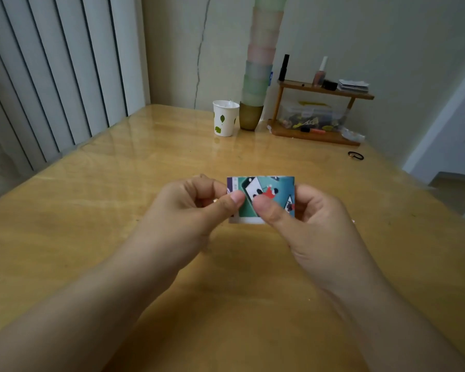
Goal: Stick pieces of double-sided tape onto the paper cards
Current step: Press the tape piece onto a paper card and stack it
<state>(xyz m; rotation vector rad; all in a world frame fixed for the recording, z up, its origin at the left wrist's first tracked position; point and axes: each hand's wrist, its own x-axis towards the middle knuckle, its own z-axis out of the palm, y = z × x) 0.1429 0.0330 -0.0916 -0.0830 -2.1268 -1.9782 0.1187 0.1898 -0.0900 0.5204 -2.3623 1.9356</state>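
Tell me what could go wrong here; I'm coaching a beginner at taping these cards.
Both hands, left hand and right hand, pinch the card in mid-air above the table, so it may bend or crease under the thumbs. No tape piece is discernible; if one is under a thumb, it could stick to skin or go on crooked.

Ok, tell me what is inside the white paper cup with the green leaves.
Little can be seen inside the paper cup: its white inner wall and something small and pale poking above the rim near the back. The bottom and any further contents are hidden by the cup's front wall.
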